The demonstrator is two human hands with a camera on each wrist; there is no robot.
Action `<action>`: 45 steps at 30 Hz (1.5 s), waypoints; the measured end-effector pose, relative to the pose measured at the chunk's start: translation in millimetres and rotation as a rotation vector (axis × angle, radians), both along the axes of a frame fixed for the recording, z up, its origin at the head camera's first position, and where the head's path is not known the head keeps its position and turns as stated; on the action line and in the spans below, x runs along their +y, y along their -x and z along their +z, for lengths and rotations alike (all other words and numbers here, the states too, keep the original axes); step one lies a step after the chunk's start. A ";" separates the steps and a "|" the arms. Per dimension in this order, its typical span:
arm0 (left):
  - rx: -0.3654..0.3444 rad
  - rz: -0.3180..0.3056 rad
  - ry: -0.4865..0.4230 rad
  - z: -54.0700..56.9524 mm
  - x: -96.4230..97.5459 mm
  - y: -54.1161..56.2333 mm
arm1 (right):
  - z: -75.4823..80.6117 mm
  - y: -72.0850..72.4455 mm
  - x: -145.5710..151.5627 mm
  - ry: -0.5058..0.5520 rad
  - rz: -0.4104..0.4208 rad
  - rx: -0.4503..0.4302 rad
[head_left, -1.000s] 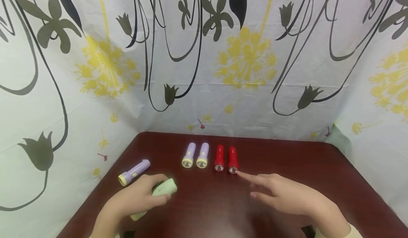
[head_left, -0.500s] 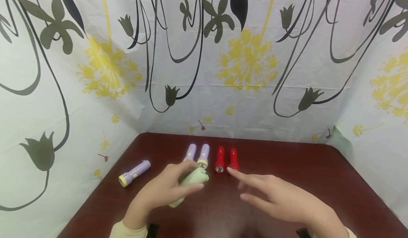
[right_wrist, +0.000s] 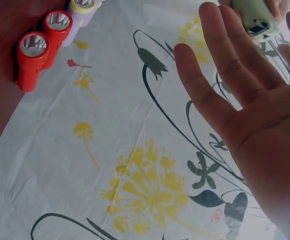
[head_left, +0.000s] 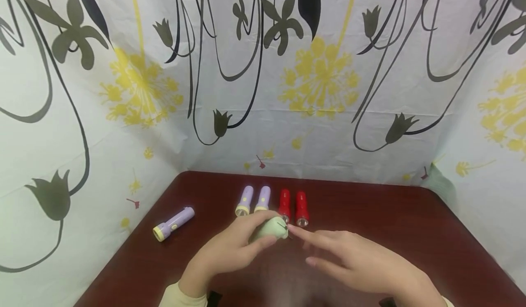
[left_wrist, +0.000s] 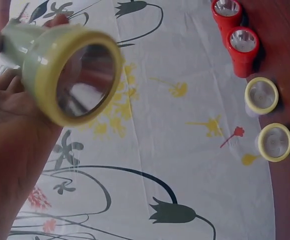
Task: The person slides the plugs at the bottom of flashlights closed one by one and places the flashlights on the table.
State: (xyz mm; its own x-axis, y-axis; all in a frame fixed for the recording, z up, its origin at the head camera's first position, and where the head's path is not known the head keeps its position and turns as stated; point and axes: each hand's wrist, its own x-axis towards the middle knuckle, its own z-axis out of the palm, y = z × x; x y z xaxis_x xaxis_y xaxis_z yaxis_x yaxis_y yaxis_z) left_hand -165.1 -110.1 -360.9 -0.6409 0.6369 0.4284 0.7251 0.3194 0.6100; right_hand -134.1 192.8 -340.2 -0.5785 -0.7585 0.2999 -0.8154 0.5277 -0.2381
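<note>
A pale green flashlight (left_wrist: 40, 55) with a yellow rim is gripped in my left hand (head_left: 234, 243), raised over the table. In the left wrist view its lens end faces the camera; its tail end (right_wrist: 257, 20) shows in the right wrist view. My right hand (head_left: 357, 261) is close by on the right, fingers extended and palm bare in the right wrist view (right_wrist: 264, 120). The index fingertip is near the flashlight's tail end; whether it touches, I cannot tell. Just behind stand two red flashlights (head_left: 302, 206) and two lilac flashlights (head_left: 245, 198), the nearer ends partly covered by my left hand.
Another lilac flashlight (head_left: 174, 223) lies at an angle on the left of the dark red-brown table (head_left: 370, 211). A white cloth (head_left: 255, 87) printed with flowers hangs around the back and sides of the table.
My left hand has carried the green flashlight rightward from the table's left side to the middle, near my right hand. My right hand has shifted slightly left.
</note>
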 end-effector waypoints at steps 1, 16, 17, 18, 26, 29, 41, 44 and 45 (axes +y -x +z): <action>-0.007 -0.008 -0.009 0.2 0.3 -0.5 | -0.5 0.0 -0.1 -0.002 -0.001 0.004; 0.036 -0.069 -0.072 -2.3 -0.8 1.2 | -7.4 1.9 -1.9 -0.009 0.017 0.048; 0.032 -0.066 -0.068 -2.6 -0.9 1.2 | -7.7 2.5 -2.0 -0.006 0.025 0.056; 0.032 -0.065 -0.061 -2.8 -0.8 1.2 | -7.9 3.0 -2.2 -0.001 0.032 0.065; 0.026 -0.101 -0.016 -2.9 1.9 0.7 | -9.1 4.0 -1.6 0.024 0.095 0.171; 0.019 -0.102 0.004 -2.2 2.7 -0.1 | -9.1 4.2 -1.9 0.030 0.117 0.197; 0.021 -0.122 0.013 -7.1 4.0 -2.9 | -5.2 -0.2 -11.0 -0.021 0.079 0.121; 0.036 -0.169 -0.021 -6.3 4.6 -1.7 | -4.4 0.7 -13.6 0.012 0.084 0.132; 0.036 -0.181 -0.030 -5.3 4.4 -1.3 | -4.0 1.2 -14.4 0.024 0.087 0.133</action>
State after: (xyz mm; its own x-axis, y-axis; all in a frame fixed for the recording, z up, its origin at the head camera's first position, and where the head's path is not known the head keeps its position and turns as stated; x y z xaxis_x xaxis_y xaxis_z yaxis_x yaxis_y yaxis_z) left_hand -163.8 -105.7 -366.2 -0.5010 0.7272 0.4692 0.7905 0.1639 0.5901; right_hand -135.3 178.4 -344.1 -0.4651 -0.7957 0.3881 -0.8828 0.4496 -0.1361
